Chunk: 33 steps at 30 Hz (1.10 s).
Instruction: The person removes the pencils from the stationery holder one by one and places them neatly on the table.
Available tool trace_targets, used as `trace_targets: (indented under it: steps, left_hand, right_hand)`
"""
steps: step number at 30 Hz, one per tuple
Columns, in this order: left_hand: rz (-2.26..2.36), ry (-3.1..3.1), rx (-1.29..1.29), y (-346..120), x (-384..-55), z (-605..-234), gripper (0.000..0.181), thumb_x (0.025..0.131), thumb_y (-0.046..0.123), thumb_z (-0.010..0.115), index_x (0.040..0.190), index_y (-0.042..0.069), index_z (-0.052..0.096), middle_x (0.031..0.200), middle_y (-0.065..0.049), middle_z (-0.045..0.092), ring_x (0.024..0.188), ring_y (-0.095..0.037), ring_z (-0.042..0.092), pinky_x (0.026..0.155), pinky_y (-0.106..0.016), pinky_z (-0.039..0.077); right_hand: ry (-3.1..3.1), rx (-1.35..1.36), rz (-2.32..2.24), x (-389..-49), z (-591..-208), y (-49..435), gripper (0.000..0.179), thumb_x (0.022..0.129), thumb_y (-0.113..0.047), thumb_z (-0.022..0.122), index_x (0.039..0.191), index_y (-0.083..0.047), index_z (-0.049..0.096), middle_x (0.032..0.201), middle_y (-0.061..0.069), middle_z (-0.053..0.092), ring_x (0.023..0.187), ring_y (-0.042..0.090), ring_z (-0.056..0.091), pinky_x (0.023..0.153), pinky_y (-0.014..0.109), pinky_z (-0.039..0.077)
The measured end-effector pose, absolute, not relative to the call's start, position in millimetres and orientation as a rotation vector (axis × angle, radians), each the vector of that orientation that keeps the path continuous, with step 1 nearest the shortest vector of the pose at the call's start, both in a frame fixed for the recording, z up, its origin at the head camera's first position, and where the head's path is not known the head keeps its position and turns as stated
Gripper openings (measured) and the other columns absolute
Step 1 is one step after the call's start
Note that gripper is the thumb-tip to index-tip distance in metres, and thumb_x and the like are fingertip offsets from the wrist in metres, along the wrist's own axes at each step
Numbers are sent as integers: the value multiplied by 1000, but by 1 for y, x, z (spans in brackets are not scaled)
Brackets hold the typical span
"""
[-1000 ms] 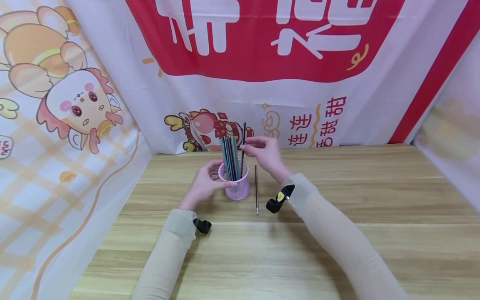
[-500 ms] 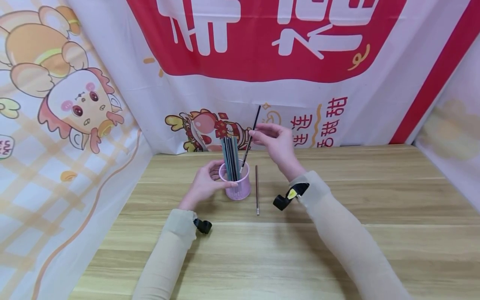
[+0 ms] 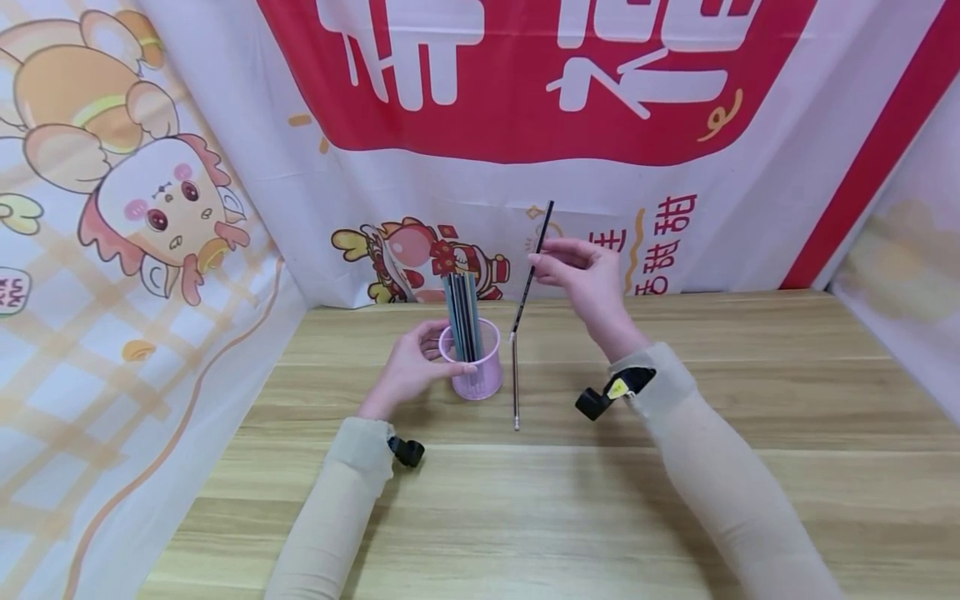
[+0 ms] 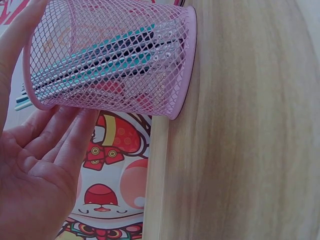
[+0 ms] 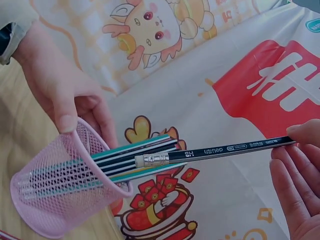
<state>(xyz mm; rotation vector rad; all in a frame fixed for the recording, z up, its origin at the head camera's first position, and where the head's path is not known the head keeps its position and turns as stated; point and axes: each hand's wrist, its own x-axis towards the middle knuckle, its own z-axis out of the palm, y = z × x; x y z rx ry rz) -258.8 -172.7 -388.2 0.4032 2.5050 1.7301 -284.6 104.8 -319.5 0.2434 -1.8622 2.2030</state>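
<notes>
A pink mesh pen holder (image 3: 480, 379) stands upright on the table, with several green, black and pale pencils (image 3: 462, 317) leaning in it. My left hand (image 3: 411, 367) grips its rim from the left, thumb in front and fingers behind. Between thumb and fingertips, my right hand (image 3: 588, 279) pinches a black pencil (image 5: 225, 150) with a white eraser at its lower end. That pencil is tilted and clear of the holder, to its right. A brown pencil (image 3: 515, 387) lies on the table just right of the holder; in the head view the held pencil's eraser overlaps its far end.
The wooden table (image 3: 480, 517) ends at a white and red printed cloth (image 3: 420, 192) hanging behind. Another printed cloth (image 3: 142, 333) hangs along the left side. Each wrist carries a small black camera, such as the right one (image 3: 600, 400).
My right hand has lifted the black pencil out of the pen holder and moved it right and upward. My left hand keeps its hold on the rim.
</notes>
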Motion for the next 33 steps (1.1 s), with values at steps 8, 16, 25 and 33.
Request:
trace_targets:
  steps: [8, 16, 25, 33]
  left_hand:
    - [1728, 2510, 409, -173, -260, -389, 83, 74, 13, 93, 144, 0, 49, 136, -17, 59, 123, -33, 58, 108, -44, 46]
    - [1720, 2514, 410, -174, -260, -389, 83, 74, 14, 94, 143, 1, 50, 136, -16, 59, 123, -32, 58, 108, -42, 46]
    - [1713, 2514, 407, -173, -260, -389, 84, 75, 13, 93, 144, 0, 48, 138, -18, 57, 126, -35, 55, 109, -44, 45]
    - [1715, 2520, 407, -173, -260, -389, 83, 75, 12, 93, 144, -1, 49, 137, -18, 58, 124, -33, 57, 108, -43, 46]
  right_hand:
    - [-1955, 191, 2192, -287, -328, 115, 35, 85, -14, 86, 114, 1, 72, 102, 14, 74, 85, 22, 73, 80, 35, 62]
    - [-2095, 135, 2200, -290, -343, 122, 39, 85, -14, 85, 119, 0, 70, 107, 15, 73, 87, 22, 73, 84, 36, 61]
    - [-2269, 72, 2171, -294, -365, 126, 39, 88, -18, 83, 121, -3, 69, 109, 14, 73, 89, 25, 74, 86, 35, 60]
    - [-2391, 44, 2189, -294, -389, 120, 35, 90, -12, 79, 121, 2, 68, 107, 17, 73, 88, 26, 74, 82, 35, 61]
